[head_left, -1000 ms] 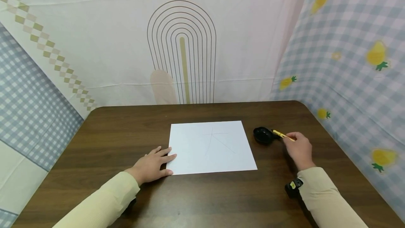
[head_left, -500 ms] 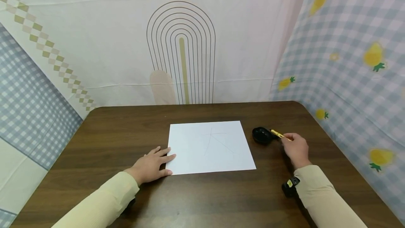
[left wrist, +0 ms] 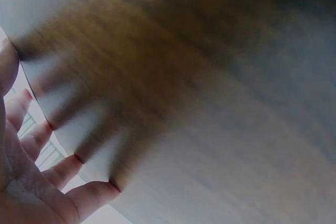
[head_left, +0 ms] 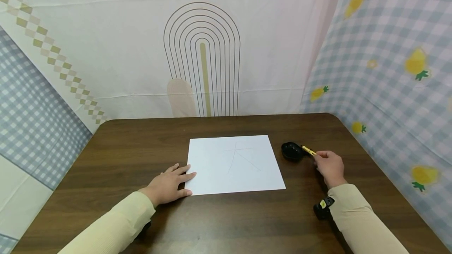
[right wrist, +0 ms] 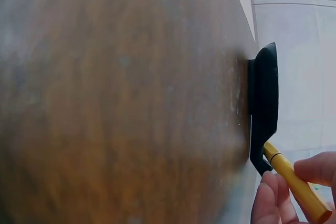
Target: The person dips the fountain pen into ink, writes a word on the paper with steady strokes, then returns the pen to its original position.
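Note:
My left hand (head_left: 167, 184) lies with fingers spread at the left edge of a white sheet of paper (head_left: 212, 169), its fingertips on that edge. A few thin lines are drawn on the sheet. On the right, my right hand (head_left: 330, 168) pinches a yellow pen (head_left: 308, 150) between thumb and fingers. In the right wrist view the pen (right wrist: 302, 188) slants up to the bent handle of a black spoon-like dish (right wrist: 266, 93), with the fingertips right by the handle's end. The dish (head_left: 292, 151) sits on the table, right of the paper.
The brown wooden table (head_left: 226, 218) has rounded far corners. A white printed cloth (head_left: 272, 50) hangs behind it, and blue-checked cloth (head_left: 385, 101) hangs along the right side. A black wrist camera (head_left: 322, 208) is strapped below the right sleeve.
My right hand has shifted slightly left toward the dish, and the pen's rear end no longer shows past the fingers. The left hand stays on the paper's edge.

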`<state>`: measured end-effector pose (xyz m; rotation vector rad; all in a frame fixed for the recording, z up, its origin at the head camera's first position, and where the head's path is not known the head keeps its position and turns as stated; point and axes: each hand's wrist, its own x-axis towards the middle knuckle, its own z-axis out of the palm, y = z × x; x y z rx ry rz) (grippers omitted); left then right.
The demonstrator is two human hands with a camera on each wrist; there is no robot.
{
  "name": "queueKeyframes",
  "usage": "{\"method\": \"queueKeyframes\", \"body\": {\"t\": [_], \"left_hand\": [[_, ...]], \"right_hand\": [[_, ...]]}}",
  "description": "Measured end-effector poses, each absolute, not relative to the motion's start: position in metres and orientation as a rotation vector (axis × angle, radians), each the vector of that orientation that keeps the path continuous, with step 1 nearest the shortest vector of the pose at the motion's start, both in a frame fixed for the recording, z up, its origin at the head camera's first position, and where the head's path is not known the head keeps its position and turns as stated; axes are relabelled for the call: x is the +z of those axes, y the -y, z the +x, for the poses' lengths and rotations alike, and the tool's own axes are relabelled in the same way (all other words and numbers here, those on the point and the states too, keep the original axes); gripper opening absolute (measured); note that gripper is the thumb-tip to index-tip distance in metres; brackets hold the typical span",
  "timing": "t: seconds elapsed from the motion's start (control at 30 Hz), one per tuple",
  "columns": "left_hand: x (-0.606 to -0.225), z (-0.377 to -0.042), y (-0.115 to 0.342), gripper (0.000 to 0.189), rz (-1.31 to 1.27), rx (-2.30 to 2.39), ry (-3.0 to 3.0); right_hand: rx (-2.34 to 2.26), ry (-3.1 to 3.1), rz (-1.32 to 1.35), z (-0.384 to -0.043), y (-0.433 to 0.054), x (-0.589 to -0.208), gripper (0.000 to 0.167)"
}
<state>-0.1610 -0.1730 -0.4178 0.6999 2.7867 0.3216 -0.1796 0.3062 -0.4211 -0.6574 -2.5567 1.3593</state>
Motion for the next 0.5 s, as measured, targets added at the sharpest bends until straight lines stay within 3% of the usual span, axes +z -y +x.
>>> {"method": "queueKeyframes", "body": {"t": [0.5], "left_hand": [[-0.4169,-0.1605,0.173,0.06,0.698,0.331,-2.783]], "right_hand": [[1.385,2.612,-0.674,-0.1819,-0.3083,-0.4229,0.034]]}}
